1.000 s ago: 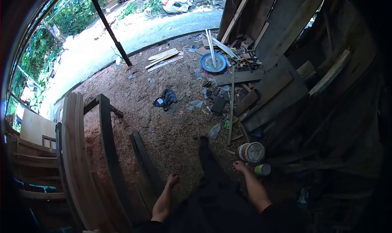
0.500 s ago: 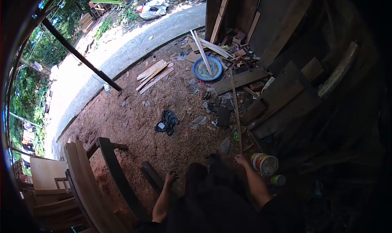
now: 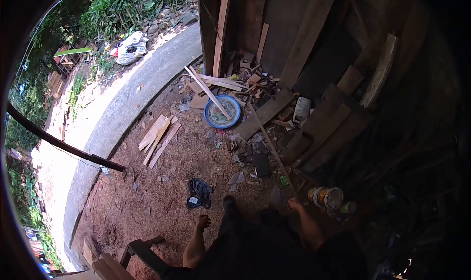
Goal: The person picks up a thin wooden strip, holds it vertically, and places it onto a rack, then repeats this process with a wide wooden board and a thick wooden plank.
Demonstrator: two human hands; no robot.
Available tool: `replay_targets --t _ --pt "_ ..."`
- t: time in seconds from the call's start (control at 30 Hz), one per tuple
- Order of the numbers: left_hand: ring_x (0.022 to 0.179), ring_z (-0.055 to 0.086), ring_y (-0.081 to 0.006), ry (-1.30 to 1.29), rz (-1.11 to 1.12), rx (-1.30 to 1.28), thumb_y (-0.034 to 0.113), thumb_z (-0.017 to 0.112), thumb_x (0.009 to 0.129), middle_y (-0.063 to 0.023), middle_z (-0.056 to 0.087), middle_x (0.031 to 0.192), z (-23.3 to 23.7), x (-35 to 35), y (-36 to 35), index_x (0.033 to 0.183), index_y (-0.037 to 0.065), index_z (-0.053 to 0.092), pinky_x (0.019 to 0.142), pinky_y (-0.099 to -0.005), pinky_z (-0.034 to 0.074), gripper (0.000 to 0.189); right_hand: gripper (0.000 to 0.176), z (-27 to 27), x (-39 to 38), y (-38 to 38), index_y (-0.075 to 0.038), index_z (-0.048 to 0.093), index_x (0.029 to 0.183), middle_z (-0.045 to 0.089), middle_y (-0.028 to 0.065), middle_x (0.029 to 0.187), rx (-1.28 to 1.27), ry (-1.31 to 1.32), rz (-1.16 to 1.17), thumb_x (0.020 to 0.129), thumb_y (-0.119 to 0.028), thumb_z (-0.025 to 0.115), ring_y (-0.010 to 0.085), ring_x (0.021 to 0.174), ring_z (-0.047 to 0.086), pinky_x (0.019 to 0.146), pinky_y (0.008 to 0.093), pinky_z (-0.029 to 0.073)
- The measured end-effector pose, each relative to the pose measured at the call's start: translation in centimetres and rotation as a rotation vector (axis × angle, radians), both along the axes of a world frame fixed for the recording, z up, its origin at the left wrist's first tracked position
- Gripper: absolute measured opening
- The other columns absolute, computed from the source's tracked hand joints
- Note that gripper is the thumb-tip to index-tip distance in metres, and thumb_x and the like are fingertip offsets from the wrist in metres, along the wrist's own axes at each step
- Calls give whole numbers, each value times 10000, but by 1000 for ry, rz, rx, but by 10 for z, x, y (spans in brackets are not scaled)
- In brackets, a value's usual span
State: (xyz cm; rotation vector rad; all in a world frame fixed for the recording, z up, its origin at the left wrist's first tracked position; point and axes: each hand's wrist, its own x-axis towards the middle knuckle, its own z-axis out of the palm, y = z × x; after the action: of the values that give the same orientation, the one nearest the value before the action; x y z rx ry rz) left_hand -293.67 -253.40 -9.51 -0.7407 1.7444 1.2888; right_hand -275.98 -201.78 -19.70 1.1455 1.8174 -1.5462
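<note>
My right hand (image 3: 294,204) is closed around the near end of a long thin wooden strip (image 3: 273,150). The strip slants away from me over the littered ground, its far end near a blue-rimmed round basin (image 3: 237,114). Low in front of me, my left hand (image 3: 202,223) holds nothing, its fingers loosely bent and apart. A crumpled black plastic bag (image 3: 200,191) lies on the ground just beyond it. Right of my right hand are paint-can-like tins (image 3: 333,198) and a small greenish container (image 3: 349,207).
Pale wood strips (image 3: 158,138) lie on the sawdust-covered ground at left. Boards (image 3: 327,128) and scrap pile up along the right. A dark post (image 3: 64,145) stands before the concrete path (image 3: 115,106). A wooden frame (image 3: 144,254) is at lower left.
My view has turned to the right and moved forward. The strip's near end has moved along with my right hand, its angle now more slanted. The wooden frame has slipped toward the lower left edge.
</note>
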Motion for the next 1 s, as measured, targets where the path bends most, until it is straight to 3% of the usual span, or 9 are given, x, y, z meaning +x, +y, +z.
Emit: replay_targets --t 0.07,0.23,0.43,0.5,0.67,0.83,0.87,0.9,1.0 --pt "637 591 -202 2 8 -11 155 474 816 -128 593 863 1 -36 -19 1104 16 454 504 -298 443 320 177 -27 -28 -15 -10 568 876 613 116 770 -59 60 10 821 -156 483 213 594 596 531 364 488" --pt "637 601 -221 6 -241 -64 191 503 805 -119 590 869 -10 -108 -48 1040 41 493 524 -334 467 279 202 41 -69 -81 11 580 867 608 128 833 362 260 180 797 -170 525 205 768 587 689 327 458" --pt "580 572 -169 53 -506 -51 200 522 784 -85 605 755 -2 -193 7 939 33 563 466 -276 421 231 184 54 -106 -91 -9 599 856 608 109 867 243 111 -76 792 -169 536 197 812 567 721 333 445" --pt "612 573 -162 144 -584 3 185 526 781 -79 607 736 -47 -220 13 939 22 584 508 -275 438 234 185 3 -93 -82 -9 597 858 609 104 841 234 96 -86 796 -172 537 199 791 568 713 333 447" --pt "645 570 -167 187 -359 121 171 506 802 -91 596 730 -21 -291 75 951 -14 564 555 -287 469 244 184 -125 -102 -52 -14 596 852 606 90 771 376 252 -113 813 -180 523 189 705 567 662 327 457" --pt "652 598 -190 176 -908 -102 204 532 820 -106 598 811 -8 -384 108 1086 36 485 503 -290 472 318 191 -197 -190 -42 -22 597 840 601 74 697 597 380 -290 835 -187 500 169 598 565 588 317 470" --pt "652 598 -190 160 -930 -106 204 532 820 -106 598 811 -4 -401 124 1086 36 485 503 -290 472 318 191 -101 -215 -30 -22 597 840 601 74 697 591 360 -308 835 -187 500 169 598 565 588 317 470" --pt "646 596 -188 150 -825 -79 210 527 826 -104 600 816 -4 -419 138 1058 32 498 501 -277 463 293 182 36 -304 -25 -33 585 895 604 80 738 14 138 -442 840 -178 489 161 614 570 586 309 468" --pt "638 592 -194 124 -710 -68 217 517 825 -116 607 792 -9 -459 176 1018 15 517 529 -284 469 280 181 86 -362 -6 -37 565 945 601 87 776 18 145 -437 836 -162 492 163 665 578 606 309 460"
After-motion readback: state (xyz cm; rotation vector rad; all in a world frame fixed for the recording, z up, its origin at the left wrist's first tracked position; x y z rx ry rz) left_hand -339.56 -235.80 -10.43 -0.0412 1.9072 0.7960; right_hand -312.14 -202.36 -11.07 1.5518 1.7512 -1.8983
